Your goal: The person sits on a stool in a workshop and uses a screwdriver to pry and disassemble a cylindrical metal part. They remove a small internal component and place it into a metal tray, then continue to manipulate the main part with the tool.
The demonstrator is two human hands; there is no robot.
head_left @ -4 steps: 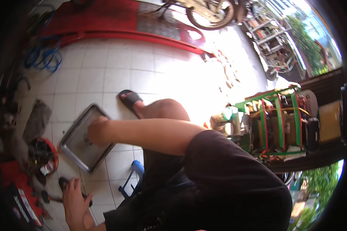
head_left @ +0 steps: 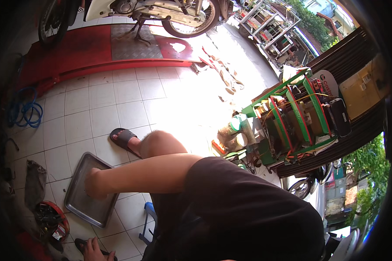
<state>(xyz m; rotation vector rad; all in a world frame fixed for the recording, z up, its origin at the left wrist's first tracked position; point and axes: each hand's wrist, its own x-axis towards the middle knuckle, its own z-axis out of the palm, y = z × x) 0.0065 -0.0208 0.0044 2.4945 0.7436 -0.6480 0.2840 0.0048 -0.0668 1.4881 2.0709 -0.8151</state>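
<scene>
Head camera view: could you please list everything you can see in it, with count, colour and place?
Metal tray: one, grey, on the tiled floor at lower left.
Motorcycle: one, pale bodywork, standing on the ramp at the top.
Ramp: one, red, along the top of the floor.
Hose coil: one, blue, far left.
Rag: one, grey, left of the tray.
Round part: one, red and black, lower left.
Stool: one, blue, under the person.
Shelf cart: one, green and red, right.
Sandal: one, black, above the tray.
Right hand: resting in the tray.
Left hand: bottom edge, on a dark sandal.
</scene>
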